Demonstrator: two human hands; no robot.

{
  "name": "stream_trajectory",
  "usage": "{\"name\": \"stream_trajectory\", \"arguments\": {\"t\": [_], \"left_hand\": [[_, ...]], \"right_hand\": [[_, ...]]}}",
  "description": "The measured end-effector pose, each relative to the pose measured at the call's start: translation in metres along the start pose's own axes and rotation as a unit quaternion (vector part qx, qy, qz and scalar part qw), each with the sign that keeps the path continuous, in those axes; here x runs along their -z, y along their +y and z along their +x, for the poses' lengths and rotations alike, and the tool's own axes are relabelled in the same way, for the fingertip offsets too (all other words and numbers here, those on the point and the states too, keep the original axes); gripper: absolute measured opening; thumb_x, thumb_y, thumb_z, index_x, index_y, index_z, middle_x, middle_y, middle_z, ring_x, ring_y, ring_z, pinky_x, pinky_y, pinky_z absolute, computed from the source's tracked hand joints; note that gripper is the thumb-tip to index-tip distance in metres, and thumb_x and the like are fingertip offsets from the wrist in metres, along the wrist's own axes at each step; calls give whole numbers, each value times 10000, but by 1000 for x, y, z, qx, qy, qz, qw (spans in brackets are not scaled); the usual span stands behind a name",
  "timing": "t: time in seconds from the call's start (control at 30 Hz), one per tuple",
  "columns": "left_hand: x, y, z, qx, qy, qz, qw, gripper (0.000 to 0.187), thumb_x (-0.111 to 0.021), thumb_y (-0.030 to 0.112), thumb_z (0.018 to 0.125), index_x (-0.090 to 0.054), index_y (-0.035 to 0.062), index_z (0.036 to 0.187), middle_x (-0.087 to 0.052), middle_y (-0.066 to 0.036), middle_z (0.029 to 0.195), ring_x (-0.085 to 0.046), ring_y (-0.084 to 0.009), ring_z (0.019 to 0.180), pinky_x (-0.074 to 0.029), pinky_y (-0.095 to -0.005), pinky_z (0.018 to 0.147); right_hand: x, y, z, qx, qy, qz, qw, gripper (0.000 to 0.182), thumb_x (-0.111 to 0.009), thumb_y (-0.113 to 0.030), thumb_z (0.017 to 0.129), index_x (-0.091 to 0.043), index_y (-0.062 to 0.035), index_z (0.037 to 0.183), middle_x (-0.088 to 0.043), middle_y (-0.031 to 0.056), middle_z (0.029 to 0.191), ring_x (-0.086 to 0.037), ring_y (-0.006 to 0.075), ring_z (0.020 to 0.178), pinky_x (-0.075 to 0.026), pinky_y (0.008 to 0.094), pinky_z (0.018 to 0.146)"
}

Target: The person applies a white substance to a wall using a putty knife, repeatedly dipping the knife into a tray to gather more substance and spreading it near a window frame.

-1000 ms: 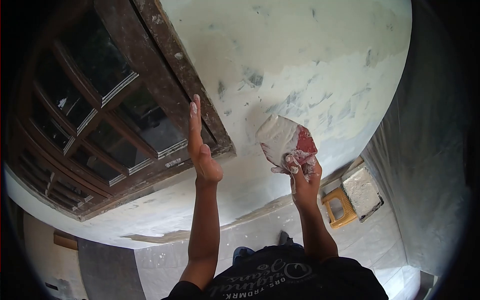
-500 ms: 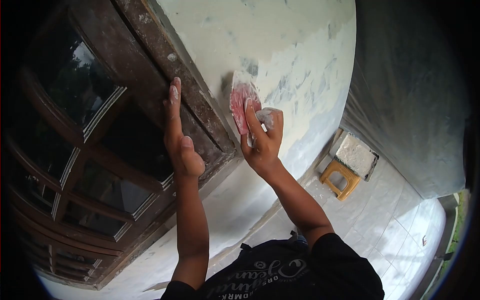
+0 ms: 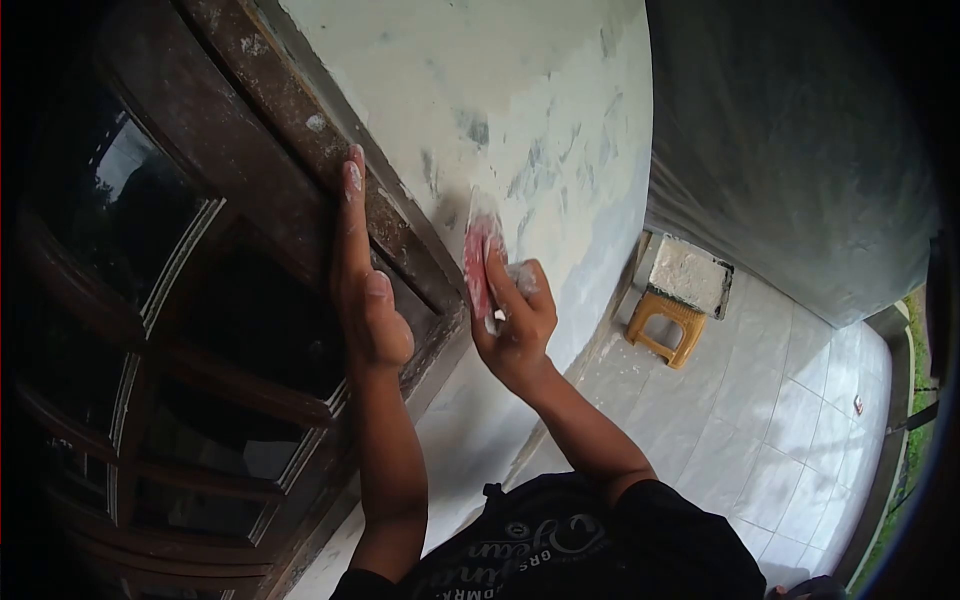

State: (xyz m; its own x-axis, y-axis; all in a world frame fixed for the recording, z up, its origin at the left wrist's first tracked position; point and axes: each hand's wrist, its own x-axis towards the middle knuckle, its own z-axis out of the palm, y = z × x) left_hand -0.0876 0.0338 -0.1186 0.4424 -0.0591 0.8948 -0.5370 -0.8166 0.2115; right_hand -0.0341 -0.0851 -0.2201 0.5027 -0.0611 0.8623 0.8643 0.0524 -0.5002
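Note:
My right hand (image 3: 522, 325) grips a red putty scraper (image 3: 478, 262) smeared with white filler. Its blade lies against the patchy whitish wall (image 3: 420, 90), close to the edge of a brown wooden frame (image 3: 285, 95). White paste coats some of the fingers on this hand. On the left, my left hand (image 3: 374, 300) is held upright with its fingers stretched out along the wooden frame, and it holds nothing. Paste marks its fingertips too. Whether the palm presses on the wood is hidden.
Dark glass panes (image 3: 250, 310) fill the frame on the left. Below right, a tray of white paste (image 3: 690, 275) rests by a yellow plastic stool (image 3: 668, 330) on the tiled floor (image 3: 730, 400). Dark translucent sheeting (image 3: 790, 150) hangs at the right.
My right hand has drawn the scraper down the wall, and the scraper now shows more edge-on. My left hand stays at the frame. The whole view has shifted slightly.

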Motion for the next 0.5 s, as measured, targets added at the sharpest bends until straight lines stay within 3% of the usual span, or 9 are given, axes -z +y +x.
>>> {"name": "stream_trajectory", "arguments": {"t": [0.07, 0.17, 0.23, 0.37, 0.5], "left_hand": [[-1, -1, 3, 14, -1, -13, 1000, 775, -234, 501, 985, -227, -41, 1539, -286, -256, 1579, -240, -368, 1487, -107, -475, 1223], [-4, -16, 3, -46, -5, -25, 999, 770, -230, 505, 989, -211, -23, 1549, -283, -246, 1584, -229, -357, 1492, -101, -473, 1223], [-5, -15, 3, -30, -3, -25, 999, 774, -227, 512, 989, -208, -21, 1550, -285, -246, 1583, -230, -357, 1492, -101, -473, 1222], [-9, 8, 7, 34, 7, -26, 999, 791, -212, 539, 989, -196, -14, 1555, -295, -245, 1579, -235, -357, 1492, -104, -474, 1221], [-9, 16, 8, 84, 15, -29, 996, 804, -202, 559, 989, -188, -9, 1558, -302, -244, 1576, -239, -357, 1491, -107, -474, 1220]], "right_hand": [[-12, 14, 25, 22, 30, -7, 999, 644, -676, 154, 663, -605, 40, 1292, -576, 121, 803, -502, 228, 698, -450, 313, 607], [-26, 9, 31, -8, -22, -14, 1000, 664, -710, 107, 652, -614, -17, 1297, -577, 143, 855, -539, 279, 737, -475, 351, 663], [-24, -2, 14, -18, -49, -16, 999, 692, -732, 69, 624, -609, -17, 1299, -573, 150, 867, -555, 311, 772, -479, 382, 696], [-4, -13, -21, -16, -78, 18, 997, 693, -752, 79, 607, -619, 10, 1283, -569, 136, 830, -548, 281, 723, -471, 355, 629], [1, -6, 6, -14, -7, 23, 1000, 656, -744, 110, 624, -626, 38, 1266, -564, 131, 824, -527, 240, 685, -445, 324, 574]]}}
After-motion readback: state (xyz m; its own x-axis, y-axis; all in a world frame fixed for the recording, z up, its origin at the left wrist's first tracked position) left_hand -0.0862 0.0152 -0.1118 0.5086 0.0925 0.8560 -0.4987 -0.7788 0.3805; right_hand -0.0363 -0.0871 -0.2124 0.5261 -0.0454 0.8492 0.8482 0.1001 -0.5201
